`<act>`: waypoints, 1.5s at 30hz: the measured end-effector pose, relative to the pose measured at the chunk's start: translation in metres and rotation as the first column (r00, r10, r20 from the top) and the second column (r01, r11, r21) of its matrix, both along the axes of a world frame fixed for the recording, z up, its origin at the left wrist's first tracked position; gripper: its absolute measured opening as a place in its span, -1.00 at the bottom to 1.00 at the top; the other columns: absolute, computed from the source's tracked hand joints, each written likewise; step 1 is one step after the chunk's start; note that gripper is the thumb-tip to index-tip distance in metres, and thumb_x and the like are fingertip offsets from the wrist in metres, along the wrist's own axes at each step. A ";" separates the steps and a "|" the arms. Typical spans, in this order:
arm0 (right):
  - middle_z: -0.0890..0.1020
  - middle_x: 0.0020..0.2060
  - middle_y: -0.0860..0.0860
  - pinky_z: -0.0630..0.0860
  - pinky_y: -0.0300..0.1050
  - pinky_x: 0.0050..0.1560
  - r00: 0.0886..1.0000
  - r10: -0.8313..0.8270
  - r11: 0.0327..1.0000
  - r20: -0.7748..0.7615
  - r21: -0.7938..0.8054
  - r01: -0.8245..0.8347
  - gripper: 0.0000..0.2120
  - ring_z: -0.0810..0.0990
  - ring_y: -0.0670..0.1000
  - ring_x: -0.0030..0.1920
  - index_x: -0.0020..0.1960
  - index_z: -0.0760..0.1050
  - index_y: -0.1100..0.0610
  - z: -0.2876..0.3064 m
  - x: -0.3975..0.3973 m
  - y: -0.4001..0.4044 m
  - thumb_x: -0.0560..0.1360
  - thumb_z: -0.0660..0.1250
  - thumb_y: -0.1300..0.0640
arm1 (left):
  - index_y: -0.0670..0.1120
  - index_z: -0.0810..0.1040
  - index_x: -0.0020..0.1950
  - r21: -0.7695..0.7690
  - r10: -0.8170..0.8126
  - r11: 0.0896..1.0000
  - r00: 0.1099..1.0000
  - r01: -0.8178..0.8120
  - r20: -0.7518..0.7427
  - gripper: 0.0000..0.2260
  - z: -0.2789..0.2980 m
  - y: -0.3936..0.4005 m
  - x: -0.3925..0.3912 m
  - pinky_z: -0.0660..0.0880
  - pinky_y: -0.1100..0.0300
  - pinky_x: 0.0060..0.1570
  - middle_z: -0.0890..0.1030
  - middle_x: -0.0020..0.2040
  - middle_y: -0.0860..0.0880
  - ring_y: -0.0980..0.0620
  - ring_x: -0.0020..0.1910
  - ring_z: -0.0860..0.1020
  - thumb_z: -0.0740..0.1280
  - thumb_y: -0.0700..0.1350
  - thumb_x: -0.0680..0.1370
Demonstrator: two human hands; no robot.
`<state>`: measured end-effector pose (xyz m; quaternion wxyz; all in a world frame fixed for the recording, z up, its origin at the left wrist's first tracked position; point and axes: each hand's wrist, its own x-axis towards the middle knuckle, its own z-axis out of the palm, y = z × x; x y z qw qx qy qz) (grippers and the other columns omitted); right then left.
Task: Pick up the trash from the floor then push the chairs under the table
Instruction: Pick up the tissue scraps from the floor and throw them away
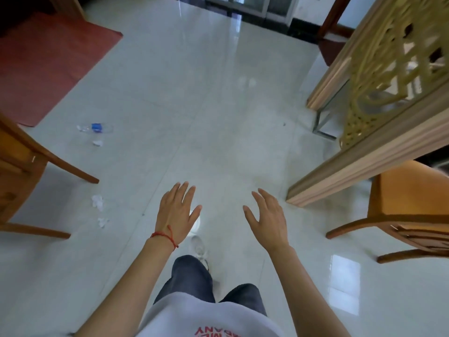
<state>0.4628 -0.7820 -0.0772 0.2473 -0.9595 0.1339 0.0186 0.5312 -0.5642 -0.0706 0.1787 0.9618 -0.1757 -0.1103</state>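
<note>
Trash lies on the white tiled floor at the left: a crushed clear plastic bottle [96, 128] with a blue label, a small crumpled tissue [97, 143] just below it, and two more tissue scraps [97, 202] [103, 222] nearer to me. One wooden chair [29, 171] stands at the left edge, another chair with an orange seat [410, 205] stands at the right beside the table [379, 152]. My left hand [177, 212] and my right hand [267, 220] hover in front of me with fingers spread, holding nothing and well right of the trash.
A red mat [48, 62] covers the floor at the far left. The table has a wooden frame, a glass top with a gold pattern and a metal leg [320, 122]. A doorway with a dark threshold lies straight ahead. My legs and a white shoe [198, 246] are below my hands.
</note>
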 end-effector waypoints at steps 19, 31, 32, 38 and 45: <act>0.37 0.38 0.10 0.26 0.02 0.32 0.856 0.518 0.856 -0.004 -0.013 -0.518 -0.55 0.31 0.10 0.38 0.35 0.35 0.15 0.006 0.239 0.084 0.54 0.21 -0.05 | -0.18 0.29 0.40 0.005 0.514 0.858 0.858 -0.514 -0.028 -0.53 -0.007 0.089 0.121 0.19 -0.10 0.38 0.30 0.43 -0.21 -0.19 0.44 0.23 0.17 0.04 0.57; 0.37 0.38 0.10 0.26 0.01 0.32 0.344 0.939 0.344 -0.013 0.034 -0.938 -0.56 0.30 0.09 0.39 0.33 0.37 0.16 -0.001 0.360 0.202 0.53 0.23 -0.04 | -0.20 0.30 0.39 0.075 0.932 0.364 0.363 -0.929 -0.028 -0.54 -0.005 0.133 0.112 0.21 -0.12 0.37 0.31 0.43 -0.22 -0.21 0.43 0.23 0.22 -0.01 0.56; 0.37 0.38 0.11 0.26 0.02 0.32 0.306 0.952 0.307 -0.013 0.031 -0.951 -0.56 0.30 0.10 0.39 0.33 0.37 0.17 -0.002 0.365 0.209 0.53 0.23 -0.04 | -0.20 0.29 0.40 0.078 0.947 0.322 0.320 -0.944 -0.032 -0.54 -0.006 0.133 0.111 0.20 -0.11 0.37 0.31 0.43 -0.21 -0.20 0.44 0.22 0.21 0.00 0.56; 0.36 0.39 0.09 0.23 -0.03 0.33 0.165 0.985 0.167 -0.039 0.056 -0.984 -0.56 0.28 0.06 0.39 0.34 0.36 0.15 -0.012 0.375 0.252 0.53 0.22 -0.04 | -0.17 0.25 0.42 0.087 0.987 0.158 0.155 -0.984 -0.047 -0.53 -0.012 0.143 0.100 0.16 -0.09 0.39 0.28 0.45 -0.18 -0.18 0.46 0.17 0.16 0.03 0.57; 0.37 0.38 0.10 0.26 -0.03 0.31 0.110 0.991 0.114 -0.070 0.055 -0.992 -0.56 0.30 0.07 0.39 0.34 0.36 0.15 -0.032 0.374 0.304 0.53 0.22 -0.05 | -0.15 0.25 0.42 0.081 0.993 0.104 0.100 -0.991 -0.060 -0.52 -0.025 0.189 0.101 0.15 -0.09 0.39 0.28 0.45 -0.17 -0.17 0.46 0.17 0.15 0.05 0.57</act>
